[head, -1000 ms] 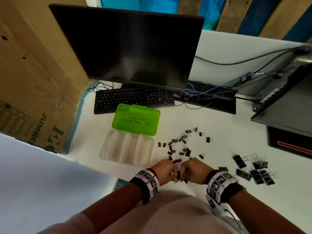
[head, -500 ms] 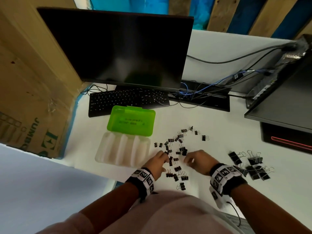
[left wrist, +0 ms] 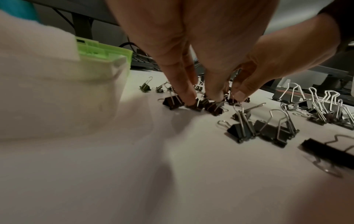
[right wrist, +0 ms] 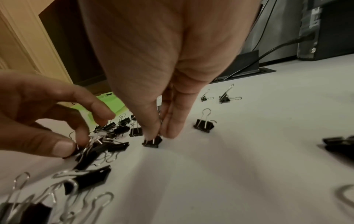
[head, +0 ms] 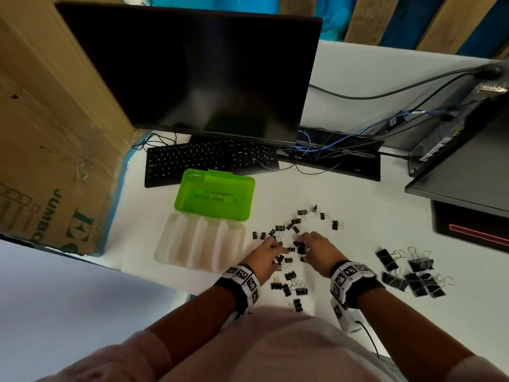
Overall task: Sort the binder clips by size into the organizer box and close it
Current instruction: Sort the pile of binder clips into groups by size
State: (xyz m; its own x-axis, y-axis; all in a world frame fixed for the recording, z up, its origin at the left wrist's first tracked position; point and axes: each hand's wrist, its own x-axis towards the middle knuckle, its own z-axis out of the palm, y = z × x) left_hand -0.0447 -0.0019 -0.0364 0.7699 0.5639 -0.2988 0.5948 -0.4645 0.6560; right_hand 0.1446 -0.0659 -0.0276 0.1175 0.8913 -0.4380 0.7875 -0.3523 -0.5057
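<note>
The organizer box stands open, its clear ribbed base [head: 198,244] empty and its green lid [head: 214,194] folded back. Small black binder clips [head: 292,224] lie scattered right of it. Medium clips [head: 289,285] lie near my body and large clips [head: 410,271] at the right. My left hand [head: 278,253] [left wrist: 201,100] reaches down into the small pile, thumb and forefinger pinching a small clip [right wrist: 82,151]. My right hand [head: 301,244] [right wrist: 161,134] pinches another small clip [right wrist: 152,142] that sits on the table.
A black keyboard [head: 209,161] and monitor [head: 192,70] stand behind the box. There is a cardboard box [head: 49,161] at the left and cables [head: 330,144] and a computer case [head: 468,128] at the back right. The table's [head: 358,188] front edge lies under my arms.
Both hands moved forward from the table's near edge into the small clip pile. The medium clips they held together a second ago now lie on the table by my body.
</note>
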